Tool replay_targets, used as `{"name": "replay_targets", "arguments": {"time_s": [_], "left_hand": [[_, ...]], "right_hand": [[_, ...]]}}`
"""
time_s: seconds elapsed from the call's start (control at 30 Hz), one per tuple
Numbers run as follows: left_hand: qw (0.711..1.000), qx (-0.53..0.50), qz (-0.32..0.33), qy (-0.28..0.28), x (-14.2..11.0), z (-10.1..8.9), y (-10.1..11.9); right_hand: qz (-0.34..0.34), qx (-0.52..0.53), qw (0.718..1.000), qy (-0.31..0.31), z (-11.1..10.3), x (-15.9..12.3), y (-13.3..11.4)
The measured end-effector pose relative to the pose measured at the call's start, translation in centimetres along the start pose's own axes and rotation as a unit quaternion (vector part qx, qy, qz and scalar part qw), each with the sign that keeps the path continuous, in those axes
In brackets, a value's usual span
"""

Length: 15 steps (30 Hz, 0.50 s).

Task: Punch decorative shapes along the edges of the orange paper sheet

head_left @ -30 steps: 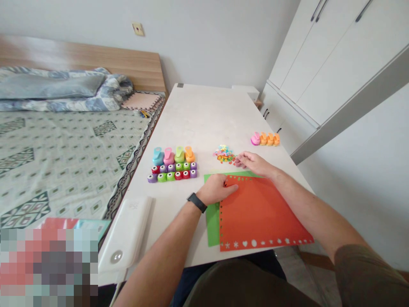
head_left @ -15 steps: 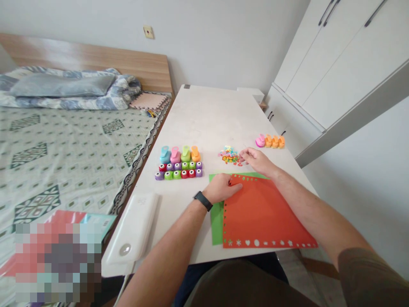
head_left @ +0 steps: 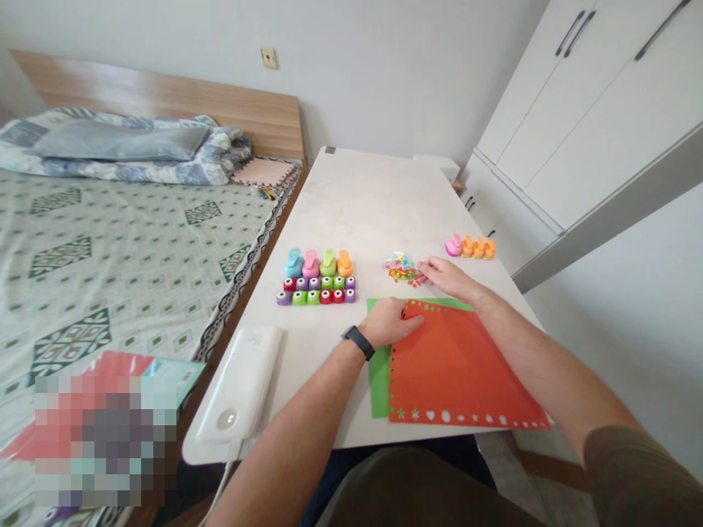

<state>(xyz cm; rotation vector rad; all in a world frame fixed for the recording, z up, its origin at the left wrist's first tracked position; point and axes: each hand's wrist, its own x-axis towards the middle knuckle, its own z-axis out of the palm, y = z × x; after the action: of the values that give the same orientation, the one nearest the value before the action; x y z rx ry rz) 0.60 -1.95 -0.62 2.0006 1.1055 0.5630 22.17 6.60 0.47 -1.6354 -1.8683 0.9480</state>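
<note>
My left hand [head_left: 391, 322] rests on the top left corner of an orange sheet of paper [head_left: 461, 373], thumb stretched across it and the other fingers partly hidden. Punched shapes line the sheet's edges. Beneath it lies a green sheet [head_left: 380, 388], showing at the left and top. Beyond the sheets is a small heap of colourful paper cut-outs [head_left: 403, 269]. At the heap's right edge my right hand [head_left: 444, 277] has its fingertips pressed together; whatever they hold is too small to make out.
Rows of colourful craft punches [head_left: 318, 278] stand to the left. A pink punch [head_left: 453, 246] and several orange ones [head_left: 479, 247] are at the right. A white device with a cable [head_left: 242, 388] lies at the table's [head_left: 373, 197] near left corner. A bed [head_left: 137, 241] adjoins the left.
The whole view has shifted slightly, so things appear further right. My right hand's fingers have come down closer to the cut-outs. The left hand stays on the orange sheet.
</note>
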Motion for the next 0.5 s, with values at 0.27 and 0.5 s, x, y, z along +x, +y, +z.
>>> {"name": "replay_targets", "arguments": {"time_s": [0.27,0.5], "left_hand": [[1.0,0.009,-0.01,0.001,-0.2,-0.2,0.2],[1.0,-0.012,0.001,0.006,-0.1,0.0,0.0]], "right_hand": [[0.031,0.047,0.997,-0.051,0.6,0.2,-1.0],[-0.012,0.035,0.999,0.01,0.9,0.8,-0.7]]}}
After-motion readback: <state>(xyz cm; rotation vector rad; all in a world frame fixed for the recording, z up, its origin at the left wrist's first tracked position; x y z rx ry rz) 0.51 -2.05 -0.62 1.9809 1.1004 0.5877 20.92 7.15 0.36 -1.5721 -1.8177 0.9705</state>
